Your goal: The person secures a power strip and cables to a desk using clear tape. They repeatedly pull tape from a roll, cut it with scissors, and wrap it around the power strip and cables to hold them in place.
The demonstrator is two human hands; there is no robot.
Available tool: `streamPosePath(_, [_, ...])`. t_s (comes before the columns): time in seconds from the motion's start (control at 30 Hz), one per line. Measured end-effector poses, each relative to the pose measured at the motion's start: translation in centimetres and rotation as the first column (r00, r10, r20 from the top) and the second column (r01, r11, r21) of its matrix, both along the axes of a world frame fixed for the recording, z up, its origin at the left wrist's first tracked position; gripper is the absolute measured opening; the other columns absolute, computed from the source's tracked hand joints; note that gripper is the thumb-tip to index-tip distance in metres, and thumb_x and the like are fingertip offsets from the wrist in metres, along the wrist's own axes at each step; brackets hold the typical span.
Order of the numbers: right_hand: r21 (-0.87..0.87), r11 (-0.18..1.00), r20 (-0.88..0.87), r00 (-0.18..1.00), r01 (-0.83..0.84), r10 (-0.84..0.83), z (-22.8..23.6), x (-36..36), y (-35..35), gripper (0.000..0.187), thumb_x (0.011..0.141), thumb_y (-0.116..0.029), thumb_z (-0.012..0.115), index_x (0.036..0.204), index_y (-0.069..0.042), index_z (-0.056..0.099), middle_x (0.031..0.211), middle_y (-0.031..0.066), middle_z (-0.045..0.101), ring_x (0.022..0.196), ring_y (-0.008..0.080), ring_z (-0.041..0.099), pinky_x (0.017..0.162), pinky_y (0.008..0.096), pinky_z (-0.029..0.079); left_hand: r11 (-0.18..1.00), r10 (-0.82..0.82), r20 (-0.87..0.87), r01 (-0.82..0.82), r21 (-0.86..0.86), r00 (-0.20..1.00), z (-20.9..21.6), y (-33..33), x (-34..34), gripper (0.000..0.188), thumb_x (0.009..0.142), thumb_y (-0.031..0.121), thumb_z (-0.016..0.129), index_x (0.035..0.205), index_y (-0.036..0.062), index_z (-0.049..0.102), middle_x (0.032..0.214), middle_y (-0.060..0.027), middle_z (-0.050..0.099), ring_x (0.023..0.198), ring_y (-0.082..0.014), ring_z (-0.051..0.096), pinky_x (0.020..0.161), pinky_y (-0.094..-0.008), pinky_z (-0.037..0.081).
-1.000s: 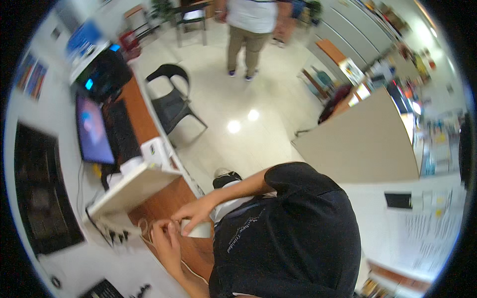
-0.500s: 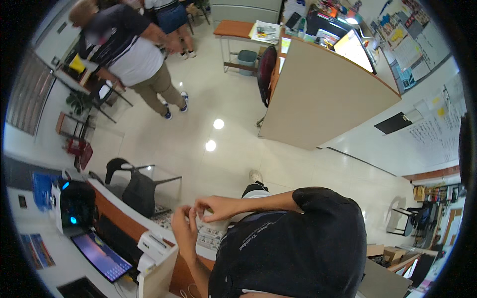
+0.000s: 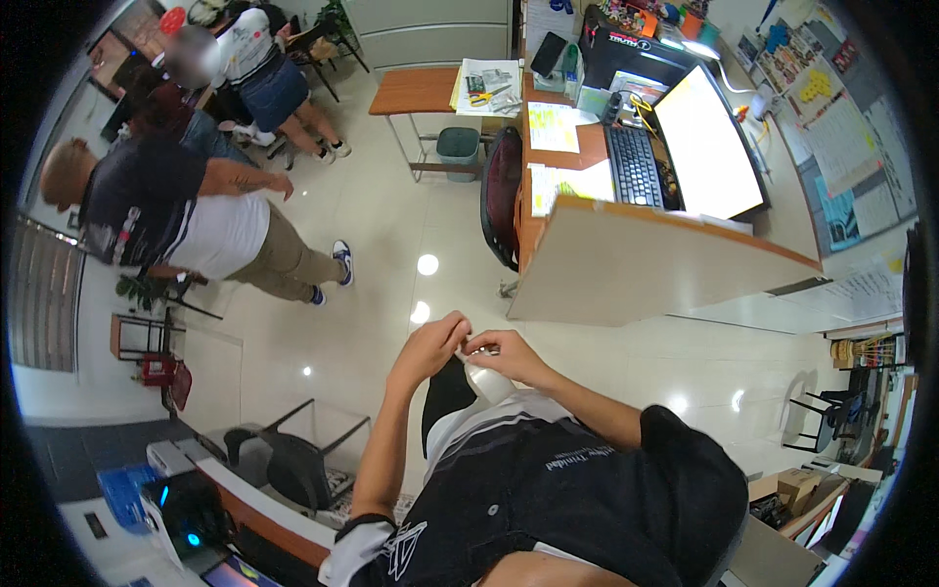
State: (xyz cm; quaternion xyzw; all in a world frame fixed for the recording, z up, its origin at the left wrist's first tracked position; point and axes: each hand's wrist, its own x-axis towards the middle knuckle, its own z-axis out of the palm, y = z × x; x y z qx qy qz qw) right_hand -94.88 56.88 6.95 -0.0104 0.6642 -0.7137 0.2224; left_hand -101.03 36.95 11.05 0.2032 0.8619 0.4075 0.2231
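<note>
1. The left hand (image 3: 427, 344) and the right hand (image 3: 506, 354) are raised together in front of the chest, above the pale tiled floor (image 3: 372, 245).
2. A small white object (image 3: 486, 377) is held between the two hands, just below the right hand and against the dark shirt (image 3: 548, 479); its kind cannot be told.
3. The fingers of the left hand are curled and pressed together, with the tips brought to the top edge of the white object.
4. The right fingers are bent and pinched on the same edge; the tips of both hands are nearly touching.
5. A wooden desk (image 3: 558, 147) with a keyboard (image 3: 634, 166) and a lit monitor (image 3: 704, 142) is seen well beyond the hands.
6. Another person in a dark and white shirt (image 3: 176, 220) is seen standing well apart, at the left.
</note>
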Motion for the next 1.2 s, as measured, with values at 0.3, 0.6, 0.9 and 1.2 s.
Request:
streamPosePath(0.3, [0.033, 0.889, 0.205, 0.868, 0.456, -0.453, -5.2, -20.3, -0.1, 0.025, 0.091, -0.010, 0.076, 0.113, 0.001, 0.076, 0.107, 0.0078, 0.077, 0.098, 0.0129, 0.070, 0.089, 0.0285, 0.054, 0.979, -0.129, -0.322, 0.069, -0.190, 0.938, -16.3, 11.0, -48.9, 0.034, 0.100, 0.035, 0.059, 0.098, 0.0065, 0.076, 0.093, -0.0215, 0.074, 0.091, -0.0407, 0.071, 0.081, -0.0531, 0.056])
streamPosePath(0.6, [0.345, 0.581, 0.440, 0.420, 0.737, -0.794, -2.0, -34.3, -1.9, 0.029, 0.092, -0.013, 0.075, 0.115, 0.003, 0.075, 0.108, 0.0097, 0.076, 0.100, 0.0147, 0.069, 0.092, 0.0294, 0.053, 0.966, -0.206, -0.628, 0.053, -0.253, 0.750, -29.2, 26.1, -76.6, 0.029, 0.089, 0.014, 0.062, 0.116, 0.0062, 0.067, 0.117, -0.0142, 0.064, 0.110, -0.0321, 0.063, 0.083, -0.0503, 0.054])
streamPosePath(0.9, [0.307, 0.401, 0.471, 0.228, 0.863, -0.852, -2.2, -40.6, -3.0, 0.028, 0.089, -0.003, 0.072, 0.115, 0.007, 0.071, 0.106, 0.0129, 0.074, 0.097, 0.0185, 0.070, 0.089, 0.0294, 0.055, 0.883, -0.408, -0.555, 0.160, -0.441, 0.725, -31.0, 27.5, -81.4, 0.045, 0.090, 0.029, 0.067, 0.129, 0.0097, 0.054, 0.101, -0.0172, 0.070, 0.095, -0.0337, 0.071, 0.076, -0.0503, 0.053])
streamPosePath(1.2, [0.261, 0.476, 0.459, 0.325, 0.840, -0.827, -1.0, -41.2, -0.7, 0.029, 0.086, 0.002, 0.073, 0.114, 0.007, 0.071, 0.104, 0.0142, 0.074, 0.094, 0.0202, 0.071, 0.088, 0.0307, 0.056, 0.948, -0.101, 0.138, 0.053, 0.314, 0.985, -27.0, 20.6, -81.6, 0.048, 0.098, 0.041, 0.067, 0.130, 0.0068, 0.058, 0.090, -0.0132, 0.072, 0.082, -0.0247, 0.070, 0.070, -0.0421, 0.056])
